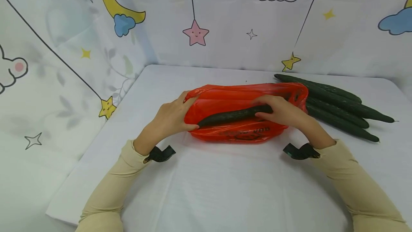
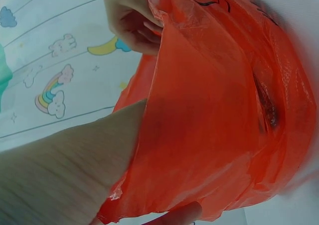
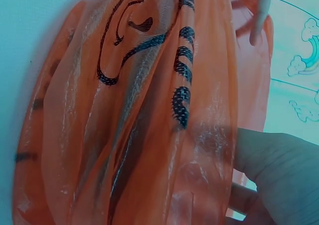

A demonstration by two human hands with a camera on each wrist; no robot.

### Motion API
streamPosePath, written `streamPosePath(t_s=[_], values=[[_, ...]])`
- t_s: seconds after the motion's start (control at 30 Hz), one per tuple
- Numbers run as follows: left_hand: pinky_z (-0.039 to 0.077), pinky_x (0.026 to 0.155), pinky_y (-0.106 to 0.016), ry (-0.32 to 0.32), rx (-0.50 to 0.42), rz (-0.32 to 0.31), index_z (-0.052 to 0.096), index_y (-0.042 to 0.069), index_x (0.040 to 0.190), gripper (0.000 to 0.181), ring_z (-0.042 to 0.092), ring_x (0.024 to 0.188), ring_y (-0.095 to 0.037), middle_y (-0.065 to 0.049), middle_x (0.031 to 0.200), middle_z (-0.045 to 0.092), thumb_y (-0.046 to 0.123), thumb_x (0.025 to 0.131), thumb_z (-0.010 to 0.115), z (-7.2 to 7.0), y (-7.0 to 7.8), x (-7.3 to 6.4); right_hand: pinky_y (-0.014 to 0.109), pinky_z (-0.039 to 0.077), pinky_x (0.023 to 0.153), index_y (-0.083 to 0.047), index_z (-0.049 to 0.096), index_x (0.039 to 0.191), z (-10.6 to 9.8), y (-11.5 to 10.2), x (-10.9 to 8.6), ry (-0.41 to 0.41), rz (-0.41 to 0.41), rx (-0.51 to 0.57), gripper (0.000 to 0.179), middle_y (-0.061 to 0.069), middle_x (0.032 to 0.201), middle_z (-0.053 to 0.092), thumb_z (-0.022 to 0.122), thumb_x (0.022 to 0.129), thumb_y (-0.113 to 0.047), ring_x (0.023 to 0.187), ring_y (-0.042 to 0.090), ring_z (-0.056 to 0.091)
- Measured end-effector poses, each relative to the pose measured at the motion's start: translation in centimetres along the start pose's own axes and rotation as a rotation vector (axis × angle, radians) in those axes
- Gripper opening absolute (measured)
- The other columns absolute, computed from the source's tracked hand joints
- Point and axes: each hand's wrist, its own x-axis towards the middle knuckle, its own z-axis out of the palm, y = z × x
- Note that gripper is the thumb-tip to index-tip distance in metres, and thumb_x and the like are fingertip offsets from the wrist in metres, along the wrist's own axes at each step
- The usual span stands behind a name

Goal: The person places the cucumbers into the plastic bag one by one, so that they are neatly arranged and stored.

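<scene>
Cucumber (image 1: 230, 117) lies in the mouth of the red bag (image 1: 222, 95); the right hand (image 1: 279, 109) pinches one end, the left hand (image 1: 170, 117), thumb spread, is at the other, grip unclear; bagging seems underway, probably calling for settling, then release

Dark green cucumber (image 1: 231, 116), nearly level, lengthwise inside an open, crinkled red plastic bag (image 1: 222, 134)

- Black lettering (image 3: 184, 63) runs in a row along a red plastic bag (image 1: 222, 96), creased beyond my reading; not one word comes clear.
- A curved black line drawing (image 3: 144, 45), smile-like from here, is printed beside the lettering on the same crumpled plastic.
</scene>
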Motion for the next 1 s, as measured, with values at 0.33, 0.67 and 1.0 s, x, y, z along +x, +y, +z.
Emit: streamPosePath(t_s=[0.33,0.67,1.0], values=[[0.054,0.055,-0.034,-0.013,-0.001,-0.007,0.047,0.004,0.142,0.085,0.065,0.080,-0.028,-0.019,0.138,0.046,0.042,0.075,0.083,0.1,0.0,0.0,0.054,0.047,0.095,0.005,0.060,0.124,-0.5,0.0,-0.7,0.013,0.030,0.004,0.039,0.020,0.122,0.063,0.071,0.087,-0.004,0.113,0.035,0.057],[0.053,0.054,-0.033,-0.008,0.007,-0.004,0.045,0.004,0.143,0.087,0.065,0.079,-0.028,-0.020,0.139,0.046,0.042,0.075,0.083,0.1,0.0,0.0,0.056,0.047,0.092,0.005,0.060,0.123,-2.1,-0.4,-1.5,0.070,0.015,0.011,0.036,0.021,0.120,0.062,0.069,0.090,-0.007,0.112,0.036,0.056],[0.054,0.055,-0.034,-0.022,0.004,-0.011,0.045,0.004,0.143,0.087,0.066,0.080,-0.028,-0.020,0.138,0.045,0.043,0.075,0.083,0.0,0.1,0.1,0.026,0.047,0.083,-0.001,0.062,0.124,-3.6,-0.3,-2.5,0.151,0.040,-0.019,0.038,0.015,0.120,0.063,0.071,0.088,-0.007,0.107,0.030,0.056]])
